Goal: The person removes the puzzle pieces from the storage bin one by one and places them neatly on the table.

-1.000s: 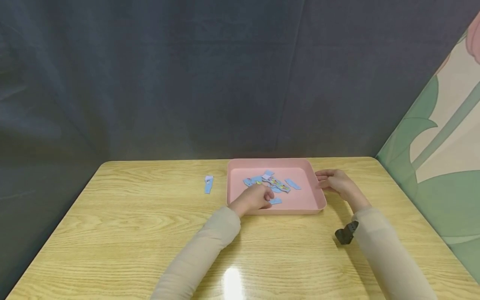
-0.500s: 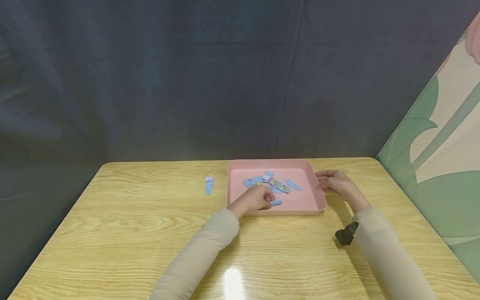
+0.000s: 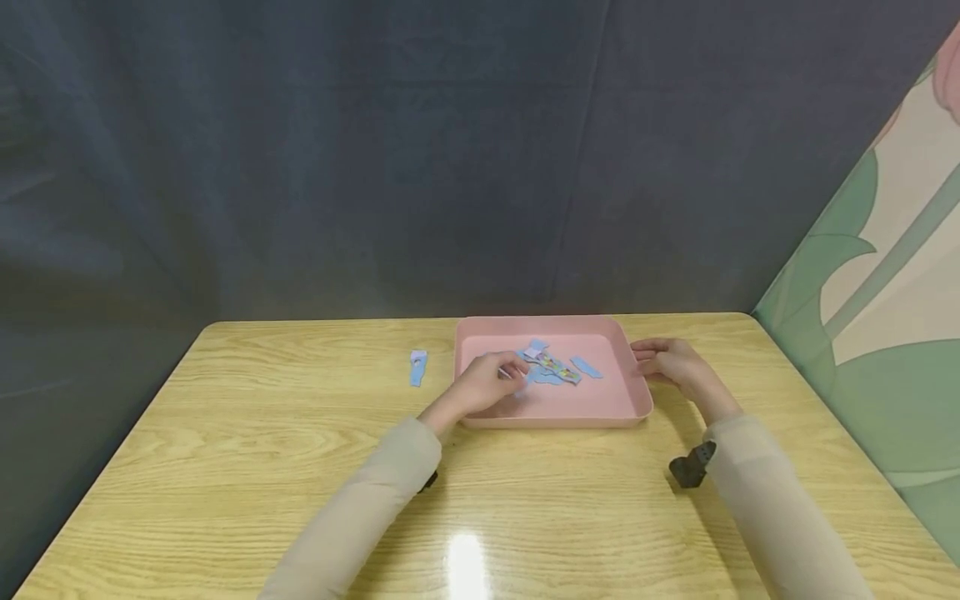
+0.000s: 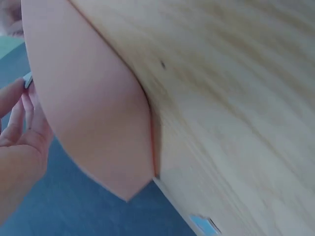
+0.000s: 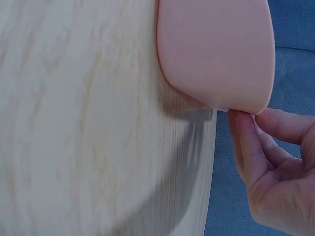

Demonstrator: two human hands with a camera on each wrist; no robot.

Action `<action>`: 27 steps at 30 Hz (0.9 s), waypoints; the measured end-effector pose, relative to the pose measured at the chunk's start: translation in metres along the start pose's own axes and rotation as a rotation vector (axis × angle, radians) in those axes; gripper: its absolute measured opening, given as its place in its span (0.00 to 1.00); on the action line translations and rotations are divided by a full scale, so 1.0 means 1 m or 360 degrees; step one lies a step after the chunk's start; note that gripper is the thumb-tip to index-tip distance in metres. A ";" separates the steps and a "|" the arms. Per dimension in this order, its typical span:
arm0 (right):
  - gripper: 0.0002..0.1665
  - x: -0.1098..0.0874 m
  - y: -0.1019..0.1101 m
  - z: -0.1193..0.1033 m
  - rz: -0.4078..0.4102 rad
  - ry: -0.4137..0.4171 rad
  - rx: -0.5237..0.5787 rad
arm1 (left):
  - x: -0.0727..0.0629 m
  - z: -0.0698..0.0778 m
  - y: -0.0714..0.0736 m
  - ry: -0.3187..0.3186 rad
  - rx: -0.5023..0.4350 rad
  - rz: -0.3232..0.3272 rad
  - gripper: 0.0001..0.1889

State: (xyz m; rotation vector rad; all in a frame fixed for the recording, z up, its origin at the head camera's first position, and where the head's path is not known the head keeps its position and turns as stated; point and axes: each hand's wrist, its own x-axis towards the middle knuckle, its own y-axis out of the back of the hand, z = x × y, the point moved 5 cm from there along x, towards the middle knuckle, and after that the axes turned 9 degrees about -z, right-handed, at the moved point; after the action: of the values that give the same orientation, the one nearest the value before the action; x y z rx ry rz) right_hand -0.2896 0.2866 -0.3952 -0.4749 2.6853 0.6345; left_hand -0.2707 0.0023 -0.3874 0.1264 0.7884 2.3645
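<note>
In the head view my left hand point(image 3: 487, 382) is over the left part of a shallow pink tray point(image 3: 592, 408). Thumb and fingertips pinch a small light-blue puzzle piece point(image 4: 28, 79), seen nearly edge-on in the left wrist view and largely hidden by the fingers. Beyond it, several blue and patterned puzzle pieces point(image 3: 555, 367) lie overlapping in the tray, partly covered by the hand. A single blue piece point(image 3: 586, 367) lies apart to their right. At the tray's right wall my right hand point(image 5: 280, 172) holds the edge, fingers against the outside and thumb at the rim.
One blue piece with a pale end point(image 3: 417, 368) lies on the wooden table point(image 3: 300, 433) left of the tray. Behind the table hangs a dark curtain point(image 3: 420, 167). A patterned wall panel point(image 3: 885, 317) borders the right side.
My left hand has moved left and slightly back, and the blue piece from the tray's front has gone with it. The right hand stays at the tray's right edge.
</note>
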 end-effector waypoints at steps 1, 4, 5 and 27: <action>0.35 0.000 0.000 0.000 0.0001 -0.0002 0.0000 | -0.002 -0.001 0.004 -0.0001 -0.0031 0.0024 0.11; 0.35 -0.001 0.000 0.000 0.0006 -0.0009 0.0000 | -0.008 -0.003 0.016 0.0010 -0.0128 0.0098 0.13; 0.35 -0.002 0.000 0.000 0.0005 -0.0010 0.0003 | -0.010 -0.004 0.020 0.0024 -0.0164 0.0124 0.13; 0.34 -0.002 -0.004 0.000 0.0022 -0.0031 0.0014 | -0.053 -0.040 0.093 0.0184 -0.0220 0.0558 0.24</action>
State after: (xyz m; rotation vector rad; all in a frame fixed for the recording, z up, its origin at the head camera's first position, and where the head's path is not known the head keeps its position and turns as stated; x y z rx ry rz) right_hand -0.2860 0.2838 -0.3953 -0.4463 2.6738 0.6280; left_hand -0.2903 -0.1073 -0.3611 0.0747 0.6991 2.7714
